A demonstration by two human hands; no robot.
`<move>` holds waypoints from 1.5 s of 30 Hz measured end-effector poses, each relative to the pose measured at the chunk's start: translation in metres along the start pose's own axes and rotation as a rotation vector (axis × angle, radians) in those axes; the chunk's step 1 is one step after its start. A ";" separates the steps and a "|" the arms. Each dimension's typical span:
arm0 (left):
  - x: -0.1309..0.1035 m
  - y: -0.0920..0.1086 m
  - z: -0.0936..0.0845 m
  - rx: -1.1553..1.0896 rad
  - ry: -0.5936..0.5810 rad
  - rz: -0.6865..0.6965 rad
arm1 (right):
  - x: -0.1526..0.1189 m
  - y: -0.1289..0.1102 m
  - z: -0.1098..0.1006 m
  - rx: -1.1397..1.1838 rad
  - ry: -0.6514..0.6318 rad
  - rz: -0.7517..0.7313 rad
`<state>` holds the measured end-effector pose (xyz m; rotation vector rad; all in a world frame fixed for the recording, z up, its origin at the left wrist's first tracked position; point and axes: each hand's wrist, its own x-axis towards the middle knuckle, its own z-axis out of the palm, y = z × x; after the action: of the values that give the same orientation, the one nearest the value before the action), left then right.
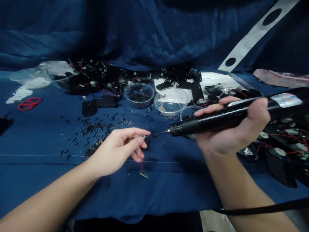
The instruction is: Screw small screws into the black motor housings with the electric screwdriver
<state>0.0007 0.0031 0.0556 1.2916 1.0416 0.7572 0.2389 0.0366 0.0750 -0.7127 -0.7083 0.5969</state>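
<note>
Small black pieces (pixel 94 148) lie strewn across your blue-covered table (pixel 43 135), in front of clear plastic bowls (pixel 177 102) and a white sheet (pixel 217 78). A red double-looped tool (pixel 30 103) rests at your left; black casings (pixel 281 169) with red wires crowd your right.

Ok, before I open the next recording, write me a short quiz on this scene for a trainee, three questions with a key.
1. Which hand holds the electric screwdriver?
A) left hand
B) right hand
C) both
2. True or false: a red wire hangs below the left hand, with a small green circuit board at its lower end.
3. Fill in: as pictured, the clear bowl of small black parts stands to the ____ of the clear bowl with small pale pieces.

Key: 1. B; 2. True; 3. left
</note>
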 end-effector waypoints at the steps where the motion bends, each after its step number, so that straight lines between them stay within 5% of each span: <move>1: -0.001 0.000 -0.001 0.037 -0.005 0.014 | 0.000 0.000 0.000 0.001 -0.002 -0.002; 6: -0.002 0.004 -0.003 0.137 0.052 0.071 | -0.001 -0.001 0.002 0.019 0.012 -0.002; 13: -0.005 0.009 -0.004 0.496 0.330 0.337 | -0.001 0.000 0.001 0.030 0.001 0.003; 20: 0.002 0.006 -0.005 0.080 0.307 0.146 | -0.001 -0.001 0.002 0.016 0.015 0.005; 25: 0.001 0.007 -0.003 -0.072 0.188 0.018 | 0.001 -0.004 -0.001 -0.007 0.023 0.032; 32: -0.020 0.009 -0.004 0.968 -0.066 0.304 | 0.009 -0.005 -0.002 0.012 0.109 0.035; 35: -0.021 0.007 -0.011 1.218 -0.174 0.330 | 0.009 -0.004 0.000 0.017 0.108 0.048; 39: -0.018 0.007 -0.024 1.216 -0.214 0.358 | 0.006 -0.004 0.004 0.047 0.118 0.046; 45: -0.009 0.001 -0.028 0.848 -0.305 0.469 | 0.006 -0.003 0.002 0.045 0.081 0.045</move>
<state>-0.0283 0.0063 0.0587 2.3553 0.8299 0.4220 0.2419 0.0397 0.0802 -0.7085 -0.6031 0.6201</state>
